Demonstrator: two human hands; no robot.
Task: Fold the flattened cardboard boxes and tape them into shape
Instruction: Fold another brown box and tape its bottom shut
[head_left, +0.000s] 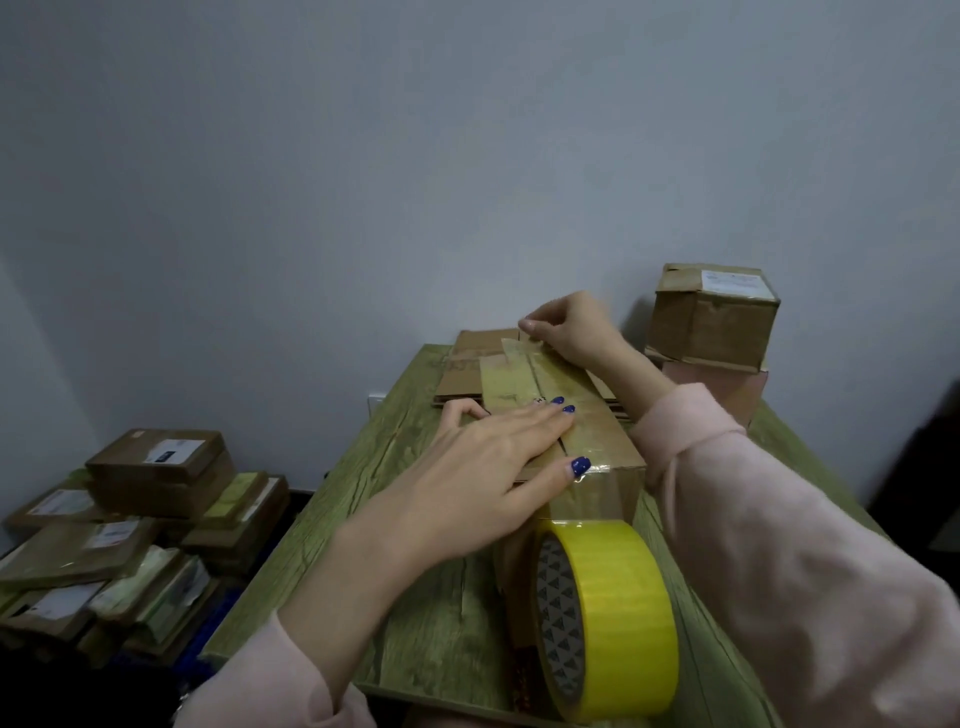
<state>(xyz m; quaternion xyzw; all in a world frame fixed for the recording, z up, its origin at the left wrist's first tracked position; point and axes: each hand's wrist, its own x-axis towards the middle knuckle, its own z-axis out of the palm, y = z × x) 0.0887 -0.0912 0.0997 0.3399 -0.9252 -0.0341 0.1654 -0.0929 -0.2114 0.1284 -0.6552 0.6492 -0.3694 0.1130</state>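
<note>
The right grip (571, 327), at centre right of the frame, is closed in a pinch: thumb and fingertips hold the far end of a clear tape strip (550, 374) lifted just above the cardboard. The strip runs toward the bottom of the frame along the top seam of a folded cardboard box (608, 441) in the middle of the frame and turns down over its near face. The left grip (498, 467) lies open, fingers straight and flat on the box top, pressing the strip near the near edge; the nails are blue. Both arms wear pale pink sleeves.

The box rests on a green wood-grain tabletop (415, 571). Just below it in the frame a yellow tape roll (613, 618) stands on edge. Beyond the box lies flattened cardboard (472, 364), partly under it. At upper right of the tabletop a closed brown box (711, 322) with a white label sits on a pink box (727, 389). At lower left, beside the tabletop and lower, is a pile of labelled parcels (130, 519). A grey wall fills the top.
</note>
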